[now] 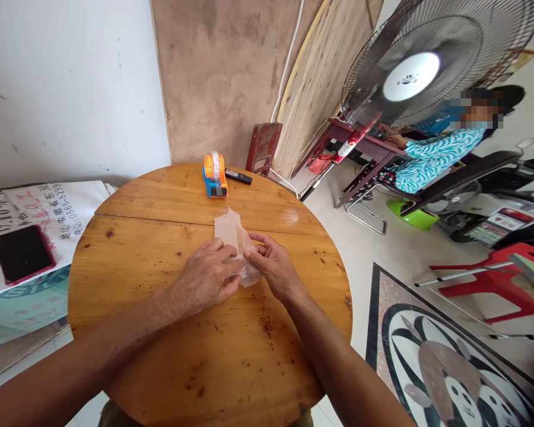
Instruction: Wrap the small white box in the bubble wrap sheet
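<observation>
A thin, whitish, see-through plastic piece [229, 230], crumpled at its near end, lies near the middle of the round wooden table [133, 255]. I cannot tell whether it is a bag or a loose sheet. My left hand [211, 268] is over its left side, with curled fingers pressing or gripping the plastic. On the right, my right hand [271, 261] pinches its edge between thumb and fingers. Beyond the hands stands an orange and blue tape dispenser [215, 175] with a roll of tape in it. A small black object [239, 177] lies beside the dispenser.
To the left, a phone with a red rim [24, 254] rests on printed white sacks [66, 213]. A large fan [409, 77] runs at upper right. Behind it a person [445, 151] sits at a desk. A wooden chair [262, 147] and red stool [493, 284] stand nearby.
</observation>
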Available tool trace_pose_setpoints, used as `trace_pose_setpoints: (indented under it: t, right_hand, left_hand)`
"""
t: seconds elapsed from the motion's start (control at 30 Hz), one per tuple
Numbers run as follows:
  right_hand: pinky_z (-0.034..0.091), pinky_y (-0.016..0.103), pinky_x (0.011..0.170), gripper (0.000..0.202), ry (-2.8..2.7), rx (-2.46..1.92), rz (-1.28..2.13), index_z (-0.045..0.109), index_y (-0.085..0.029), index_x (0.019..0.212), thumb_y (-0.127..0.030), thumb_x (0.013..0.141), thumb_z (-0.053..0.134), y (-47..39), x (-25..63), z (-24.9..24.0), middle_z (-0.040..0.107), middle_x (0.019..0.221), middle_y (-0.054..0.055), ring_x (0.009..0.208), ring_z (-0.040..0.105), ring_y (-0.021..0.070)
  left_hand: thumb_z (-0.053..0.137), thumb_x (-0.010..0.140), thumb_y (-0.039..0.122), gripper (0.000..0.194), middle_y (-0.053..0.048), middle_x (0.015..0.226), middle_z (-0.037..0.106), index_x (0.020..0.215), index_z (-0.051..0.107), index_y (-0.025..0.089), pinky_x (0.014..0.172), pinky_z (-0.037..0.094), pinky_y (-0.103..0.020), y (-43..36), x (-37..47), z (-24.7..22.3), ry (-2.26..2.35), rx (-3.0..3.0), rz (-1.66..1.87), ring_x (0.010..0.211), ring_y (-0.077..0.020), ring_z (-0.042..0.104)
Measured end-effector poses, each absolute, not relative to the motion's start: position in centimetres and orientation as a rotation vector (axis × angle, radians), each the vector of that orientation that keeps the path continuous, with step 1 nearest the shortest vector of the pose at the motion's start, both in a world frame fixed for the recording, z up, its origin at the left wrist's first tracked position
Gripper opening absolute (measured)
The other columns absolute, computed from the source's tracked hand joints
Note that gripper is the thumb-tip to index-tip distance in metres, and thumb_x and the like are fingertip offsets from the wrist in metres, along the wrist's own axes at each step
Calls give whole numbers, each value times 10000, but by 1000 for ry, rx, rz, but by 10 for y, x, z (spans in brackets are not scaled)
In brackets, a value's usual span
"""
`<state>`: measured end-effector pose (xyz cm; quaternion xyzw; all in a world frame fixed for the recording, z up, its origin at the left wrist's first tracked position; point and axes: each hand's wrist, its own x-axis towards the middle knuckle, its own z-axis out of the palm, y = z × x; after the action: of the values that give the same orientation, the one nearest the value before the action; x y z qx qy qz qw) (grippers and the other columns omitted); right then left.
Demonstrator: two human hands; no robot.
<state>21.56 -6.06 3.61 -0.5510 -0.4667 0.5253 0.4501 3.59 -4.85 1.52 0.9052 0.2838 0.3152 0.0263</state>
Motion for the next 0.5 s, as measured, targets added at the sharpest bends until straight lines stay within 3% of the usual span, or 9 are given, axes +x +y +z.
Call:
trace_pose_setpoints:
  t: [0.3, 0.5]
  right_hand:
    - [375, 223, 470, 533, -1228, -1464, 1296, 550, -165, 1130, -345, 655, 713, -56, 208, 48, 572, 621, -67, 486, 488, 95]
    - [342, 199, 419, 503, -1213, -1476, 1293, 568, -137, 1104, -317, 657, 713, -54, 208, 54, 548, 563, -86, 434, 462, 75]
  left_hand:
    - [519, 859, 128, 182, -95, 1005, 630, 965, 660, 169, 797, 523, -343, -50, 35, 13, 806, 2689, 901, 965, -226, 577]
    - [514, 865, 136, 168, -113, 1051, 593, 954, 655, 156, 729, 516, -331, -53, 35, 16, 838, 2684, 905, 918, -223, 579]
